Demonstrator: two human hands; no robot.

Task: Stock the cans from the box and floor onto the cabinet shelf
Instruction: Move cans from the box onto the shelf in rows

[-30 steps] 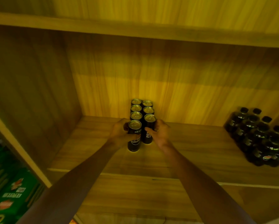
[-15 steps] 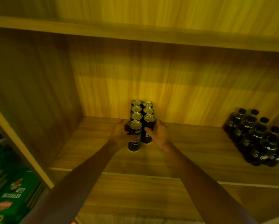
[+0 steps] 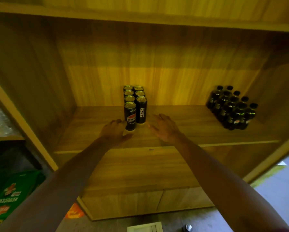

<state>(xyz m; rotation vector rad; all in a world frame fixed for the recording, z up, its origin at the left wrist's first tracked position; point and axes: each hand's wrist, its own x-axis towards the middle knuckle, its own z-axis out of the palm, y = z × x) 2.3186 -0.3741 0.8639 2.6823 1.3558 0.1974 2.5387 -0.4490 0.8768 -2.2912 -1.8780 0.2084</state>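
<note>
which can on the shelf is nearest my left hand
The front can of the left row, showing the round Pepsi logo; it stands forward of all the rest, just beside the left hand.

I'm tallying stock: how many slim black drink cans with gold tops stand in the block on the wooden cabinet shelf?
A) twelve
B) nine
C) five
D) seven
D: the slim black drink cans stand in two rows on the wooden cabinet shelf, with four gold tops visible in the left row and three in the right.
</note>
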